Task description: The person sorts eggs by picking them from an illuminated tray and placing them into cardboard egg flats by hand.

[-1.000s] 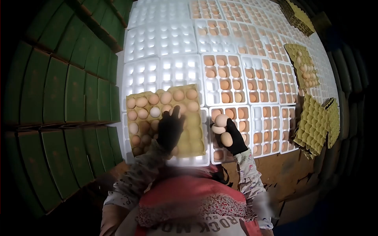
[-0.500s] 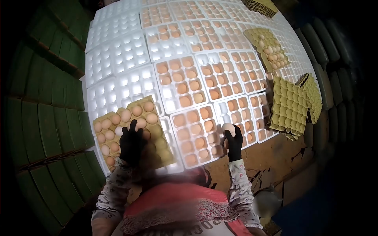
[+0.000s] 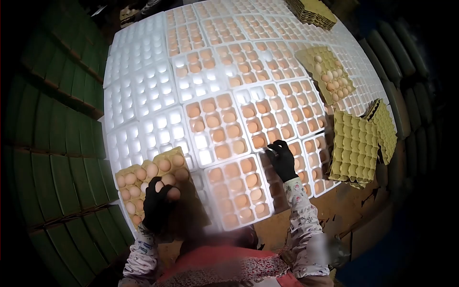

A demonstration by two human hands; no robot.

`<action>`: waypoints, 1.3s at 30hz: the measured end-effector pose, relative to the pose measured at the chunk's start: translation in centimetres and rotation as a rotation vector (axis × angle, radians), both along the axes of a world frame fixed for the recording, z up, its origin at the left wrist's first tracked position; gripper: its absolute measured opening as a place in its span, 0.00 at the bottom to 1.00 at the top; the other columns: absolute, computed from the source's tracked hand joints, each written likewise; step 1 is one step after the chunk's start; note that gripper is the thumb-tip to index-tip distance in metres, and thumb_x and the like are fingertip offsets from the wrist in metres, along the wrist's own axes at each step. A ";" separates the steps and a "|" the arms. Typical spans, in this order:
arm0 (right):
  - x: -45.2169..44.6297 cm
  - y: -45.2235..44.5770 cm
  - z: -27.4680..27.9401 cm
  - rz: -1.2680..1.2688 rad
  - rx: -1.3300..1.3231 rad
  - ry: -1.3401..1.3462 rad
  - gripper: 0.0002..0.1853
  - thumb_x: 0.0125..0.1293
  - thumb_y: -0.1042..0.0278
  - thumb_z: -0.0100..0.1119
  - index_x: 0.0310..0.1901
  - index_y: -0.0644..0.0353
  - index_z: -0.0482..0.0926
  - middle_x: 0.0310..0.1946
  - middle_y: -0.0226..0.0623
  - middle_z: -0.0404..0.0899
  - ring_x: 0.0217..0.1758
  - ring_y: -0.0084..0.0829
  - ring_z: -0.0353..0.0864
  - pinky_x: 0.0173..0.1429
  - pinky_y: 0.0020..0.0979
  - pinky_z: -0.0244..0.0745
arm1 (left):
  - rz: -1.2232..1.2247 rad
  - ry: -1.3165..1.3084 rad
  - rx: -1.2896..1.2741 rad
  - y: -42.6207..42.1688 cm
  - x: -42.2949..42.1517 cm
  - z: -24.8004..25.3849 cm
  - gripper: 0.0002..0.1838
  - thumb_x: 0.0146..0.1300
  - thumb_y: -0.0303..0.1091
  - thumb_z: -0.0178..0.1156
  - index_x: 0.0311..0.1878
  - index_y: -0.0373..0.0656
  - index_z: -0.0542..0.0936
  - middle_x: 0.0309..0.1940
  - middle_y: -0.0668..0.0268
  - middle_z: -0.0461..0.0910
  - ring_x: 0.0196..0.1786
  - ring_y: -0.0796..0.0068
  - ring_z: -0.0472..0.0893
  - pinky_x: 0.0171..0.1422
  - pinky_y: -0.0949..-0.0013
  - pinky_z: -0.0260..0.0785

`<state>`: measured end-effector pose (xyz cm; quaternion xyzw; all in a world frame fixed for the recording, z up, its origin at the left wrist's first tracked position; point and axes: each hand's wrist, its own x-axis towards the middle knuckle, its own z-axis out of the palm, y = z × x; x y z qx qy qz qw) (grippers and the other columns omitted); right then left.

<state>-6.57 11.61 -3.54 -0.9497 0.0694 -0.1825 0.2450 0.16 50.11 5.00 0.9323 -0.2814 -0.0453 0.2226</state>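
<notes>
My left hand, in a black glove, is over a yellowish pulp egg tray at the lower left. Its fingers curl among the eggs and seem closed on one, partly hidden by the glove. Another egg sits beside the thumb. My right hand, also gloved in black, hovers at the far edge of a white foam tray in the front row. Its thumb and fingers are bent with a small gap, and I see no egg between them. Beside it stands a foam tray filled with eggs.
More foam trays cover the table, some without eggs. Stacked pulp trays lie at the right, with a part-filled pulp tray behind and another stack at the far edge. Green cartons line the left side.
The view has tilted, so the table sits lower in the picture. My right hand has moved forward over its tray, and the egg it held no longer shows. My left hand stays at the pulp tray.
</notes>
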 end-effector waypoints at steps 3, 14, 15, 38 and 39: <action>5.5 -1.5 0.9 -0.265 0.486 -0.098 0.11 0.53 0.68 0.66 0.37 0.59 0.78 0.40 0.32 0.75 0.38 0.26 0.76 0.40 0.26 0.71 | -0.040 0.178 -0.189 -3.0 3.5 1.2 0.20 0.45 0.30 0.64 0.45 0.44 0.76 0.55 0.54 0.65 0.52 0.54 0.73 0.50 0.63 0.69; 18.9 -6.4 -3.9 -0.191 0.398 -0.201 0.11 0.51 0.69 0.65 0.38 0.59 0.79 0.44 0.41 0.74 0.47 0.40 0.74 0.50 0.33 0.71 | -0.282 0.053 -0.152 -27.8 19.1 -6.2 0.19 0.46 0.36 0.64 0.44 0.46 0.76 0.55 0.59 0.64 0.45 0.57 0.73 0.48 0.61 0.70; 18.1 -6.5 -3.6 -0.186 0.436 -0.170 0.10 0.53 0.73 0.63 0.38 0.60 0.79 0.43 0.40 0.74 0.45 0.35 0.76 0.47 0.29 0.72 | -0.297 -0.004 -0.099 -28.6 19.7 -7.1 0.19 0.46 0.36 0.64 0.44 0.46 0.76 0.56 0.59 0.64 0.45 0.57 0.73 0.49 0.61 0.70; 22.4 -6.8 -2.0 0.070 0.653 -0.223 0.20 0.50 0.79 0.58 0.47 0.59 0.71 0.43 0.42 0.70 0.47 0.43 0.71 0.50 0.32 0.68 | -0.084 1.314 -0.915 -35.1 22.4 -6.4 0.23 0.71 0.46 0.40 0.62 0.43 0.61 0.52 0.65 0.69 0.49 0.74 0.72 0.56 0.72 0.65; 23.5 -8.0 -1.9 0.092 0.525 -0.225 0.21 0.50 0.79 0.58 0.48 0.60 0.71 0.43 0.42 0.71 0.47 0.43 0.72 0.50 0.32 0.68 | -0.098 1.195 -0.847 -33.9 21.8 -5.0 0.22 0.70 0.41 0.42 0.64 0.43 0.60 0.54 0.65 0.68 0.48 0.74 0.72 0.56 0.71 0.65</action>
